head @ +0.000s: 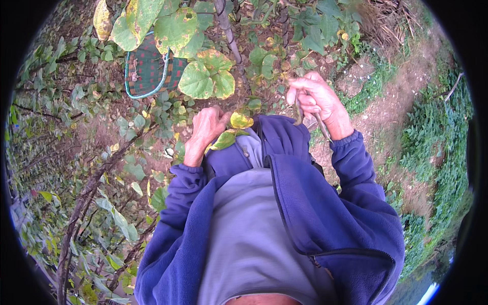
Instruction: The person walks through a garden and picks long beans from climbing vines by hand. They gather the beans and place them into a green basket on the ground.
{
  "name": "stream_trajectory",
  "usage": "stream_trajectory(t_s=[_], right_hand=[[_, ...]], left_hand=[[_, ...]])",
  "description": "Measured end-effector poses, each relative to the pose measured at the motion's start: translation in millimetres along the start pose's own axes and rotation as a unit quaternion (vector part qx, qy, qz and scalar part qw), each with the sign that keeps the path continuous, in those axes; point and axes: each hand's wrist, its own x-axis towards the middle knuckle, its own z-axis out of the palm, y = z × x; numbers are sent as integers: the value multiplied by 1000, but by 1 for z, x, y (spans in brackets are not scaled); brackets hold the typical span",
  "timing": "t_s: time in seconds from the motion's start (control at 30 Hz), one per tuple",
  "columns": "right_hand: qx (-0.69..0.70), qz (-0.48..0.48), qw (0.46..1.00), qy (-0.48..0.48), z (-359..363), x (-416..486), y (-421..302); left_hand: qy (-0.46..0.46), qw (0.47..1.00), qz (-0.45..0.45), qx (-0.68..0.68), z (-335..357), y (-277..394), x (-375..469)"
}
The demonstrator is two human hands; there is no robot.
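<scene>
My right hand is curled around a few slender dried bean pods, which stick out below the fingers toward the sleeve cuff. My left hand is bent over beside a yellowing leaf, its fingertips turned away and hidden, so what it grips cannot be told. Another yellow-green leaf lies by its wrist, over the front of my jacket. Ahead of my left hand are spotted bean leaves. Beyond them a green woven basket with a light blue rim and handle stands among the vines.
A wooden stake wound with vines rises ahead of me. Dark twisted stems and leafy vines run along the left. On the right are bare soil, low green weeds and a heap of dry stalks.
</scene>
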Motion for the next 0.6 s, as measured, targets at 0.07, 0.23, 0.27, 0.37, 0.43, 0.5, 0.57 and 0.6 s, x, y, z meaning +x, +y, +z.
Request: stream_trajectory(t_s=[0.07, 0.23, 0.27, 0.37, 0.43, 0.5, 0.57, 0.6], right_hand=[[0, 45, 999, 27, -11, 9, 36], [35, 106, 986, 127, -42, 10, 108], [49, 107, 984, 130, -48, 4, 115], [49, 119, 977, 169, -61, -18, 130], [16, 108, 972, 208, -63, -32, 137], [-9, 127, 965, 227, -65, -44, 143], [-66, 133, 962, 231, -69, -58, 148], [-83, 134, 963, 220, -72, -64, 150]], left_hand=[[-30, 997, 2, 69, 10, -16, 7], [-82, 984, -40, 153, 50, -60, 34], [-109, 983, -53, 140, 56, -64, 44], [-135, 981, -81, 116, 78, -65, 71], [-95, 989, -82, 83, 95, -62, 90], [-97, 984, -85, 123, 110, -65, 114], [-96, 979, -79, 161, 127, -72, 141], [-57, 982, -79, 163, 137, -76, 150]])
